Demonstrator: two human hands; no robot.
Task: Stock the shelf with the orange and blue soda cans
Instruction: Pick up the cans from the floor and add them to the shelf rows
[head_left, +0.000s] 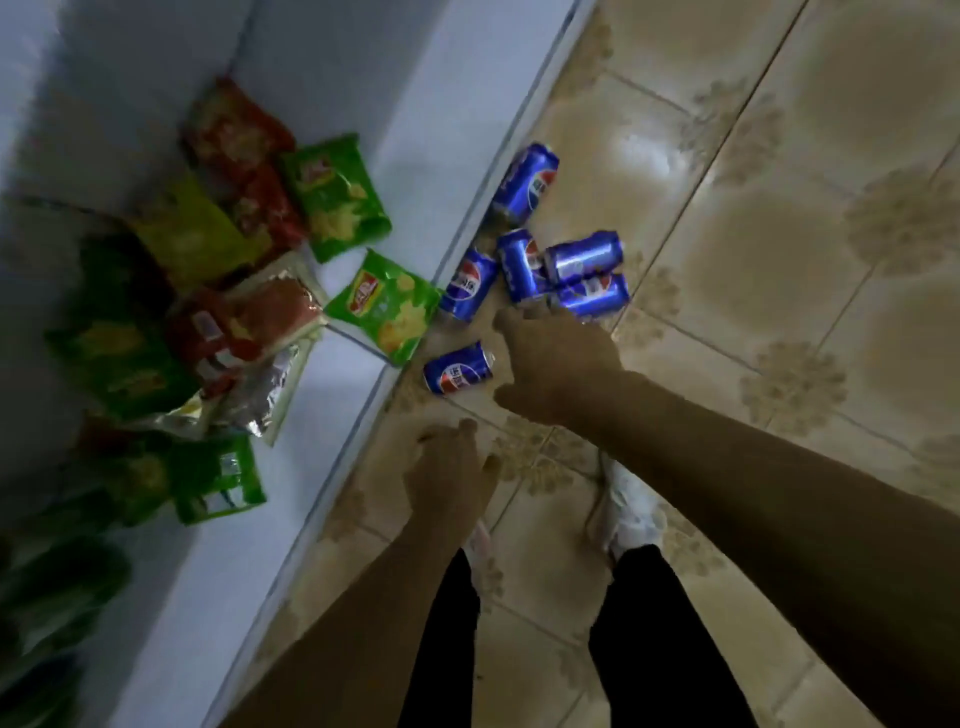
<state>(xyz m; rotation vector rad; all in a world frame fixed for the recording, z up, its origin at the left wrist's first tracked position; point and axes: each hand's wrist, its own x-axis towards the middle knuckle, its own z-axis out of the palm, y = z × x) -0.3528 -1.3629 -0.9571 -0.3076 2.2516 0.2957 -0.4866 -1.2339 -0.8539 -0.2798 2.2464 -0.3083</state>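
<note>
Shelf (415, 156) holds snack bags (332, 197) (blue cans (524, 179) lie on floor (727, 260))

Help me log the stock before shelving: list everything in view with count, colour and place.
blue soda cans: six, blue, lying on their sides on the floor along the shelf edge
orange cans: none in view
snack bags: blurred pile, count unclear; green, red, yellow, some silver; on the shelf
shelf: one, white, at left
floor: beige patterned tiles, at right
white shoes: two, on the floor at bottom centre
trouser legs: two, black, bottom edge
left hand: one, holds nothing, above the floor near the shelf edge
right hand: one, holds nothing, fingers reaching at the cluster of cans
</note>
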